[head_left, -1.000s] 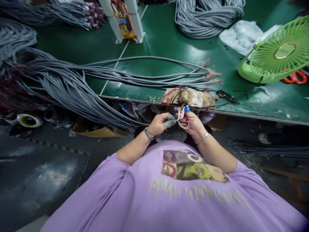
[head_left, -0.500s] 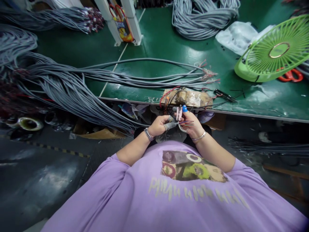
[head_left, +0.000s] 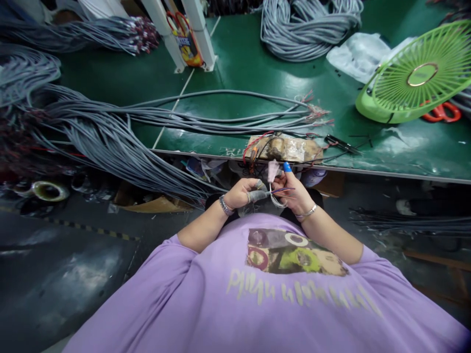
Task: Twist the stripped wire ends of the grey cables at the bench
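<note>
My left hand (head_left: 243,194), its thumb and forefinger in grey finger covers, is closed on the grey cable (head_left: 268,194) where thin coloured wires (head_left: 284,190) fan out. These wires lie across the palm side of my right hand (head_left: 297,194), and several white ones curl below. My right hand, a blue cover (head_left: 287,167) on one fingertip, is closed around a small pale pink piece (head_left: 273,169) that looks like a clip. A white wire runs down from this piece toward the cable end. Part of the right fingers is hidden behind the wires.
A taped wooden block (head_left: 287,148) with leads sits at the edge of the green table (head_left: 235,73). Long grey cables (head_left: 106,132) spread from the left. A cable coil (head_left: 309,29), a plastic bag (head_left: 358,56), a green fan (head_left: 412,78) and red-handled scissors (head_left: 441,112) lie farther back.
The pink piece has turned and now shows a broader face, with a white wire below it. My right thumb has moved slightly right, and the left fingertips have straightened along the cable.
</note>
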